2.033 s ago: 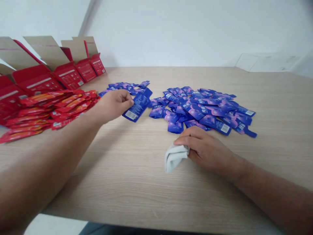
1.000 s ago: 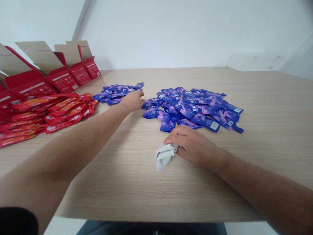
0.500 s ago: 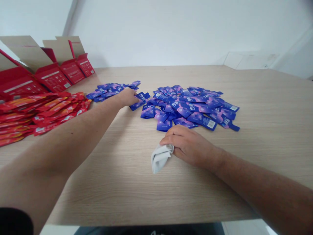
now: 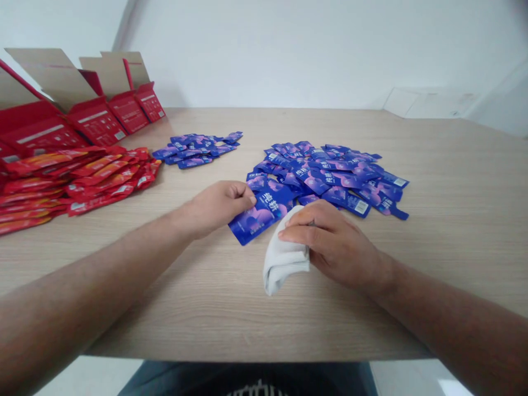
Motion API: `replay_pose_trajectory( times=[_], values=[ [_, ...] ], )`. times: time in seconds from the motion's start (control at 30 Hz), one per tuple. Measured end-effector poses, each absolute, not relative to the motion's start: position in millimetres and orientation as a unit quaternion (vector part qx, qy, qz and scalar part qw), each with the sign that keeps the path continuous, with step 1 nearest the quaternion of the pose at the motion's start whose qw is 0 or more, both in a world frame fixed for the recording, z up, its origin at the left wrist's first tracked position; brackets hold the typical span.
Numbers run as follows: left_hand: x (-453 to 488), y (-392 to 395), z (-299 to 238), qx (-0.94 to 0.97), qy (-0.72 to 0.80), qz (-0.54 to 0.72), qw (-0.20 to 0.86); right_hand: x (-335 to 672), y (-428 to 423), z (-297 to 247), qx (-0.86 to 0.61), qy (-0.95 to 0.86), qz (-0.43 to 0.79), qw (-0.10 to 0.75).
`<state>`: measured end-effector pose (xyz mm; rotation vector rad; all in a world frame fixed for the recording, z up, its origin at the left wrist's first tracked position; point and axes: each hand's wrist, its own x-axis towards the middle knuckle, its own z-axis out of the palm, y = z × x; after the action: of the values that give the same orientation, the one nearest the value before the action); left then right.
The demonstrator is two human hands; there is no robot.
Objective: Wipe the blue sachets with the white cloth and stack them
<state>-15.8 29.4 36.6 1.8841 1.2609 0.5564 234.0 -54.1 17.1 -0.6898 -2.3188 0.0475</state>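
Note:
Pinched in my left hand (image 4: 225, 206) is a blue and purple pouch (image 4: 259, 214), held tilted above the table in front of the big pile. My right hand (image 4: 336, 239) grips a folded white cloth (image 4: 284, 256), whose upper edge overlaps the pouch's right side in view. Behind both hands spreads a large pile of blue pouches (image 4: 325, 170). Farther back on the left lies a smaller group of the same blue pouches (image 4: 193, 149), apart from either hand.
Stacked red and orange packets (image 4: 103, 179) lie at the left. Behind them stand open red cardboard boxes (image 4: 97, 124) with flaps raised. The wooden table (image 4: 206, 308) meets a white wall (image 4: 264, 55), and its near edge runs just before my lap.
My left hand has come back toward me and to the right, carrying a blue pouch from between the two piles. My right hand has shifted slightly right with the cloth.

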Motion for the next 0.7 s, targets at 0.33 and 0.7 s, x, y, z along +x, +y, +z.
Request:
replay_pose_trajectory(
  times=[0.33, 0.7],
  values=[
    [7.4, 8.3, -2.0, 0.736, 0.405, 0.187, 0.508, 229.3, -47.9, 13.2, -0.311, -0.907, -0.015, 0.284],
    [5.8, 8.0, -1.4, 0.721, 0.402, 0.188, 0.532, 227.4, -44.7, 6.2, -0.331, -0.907, -0.015, 0.261]
  ],
)
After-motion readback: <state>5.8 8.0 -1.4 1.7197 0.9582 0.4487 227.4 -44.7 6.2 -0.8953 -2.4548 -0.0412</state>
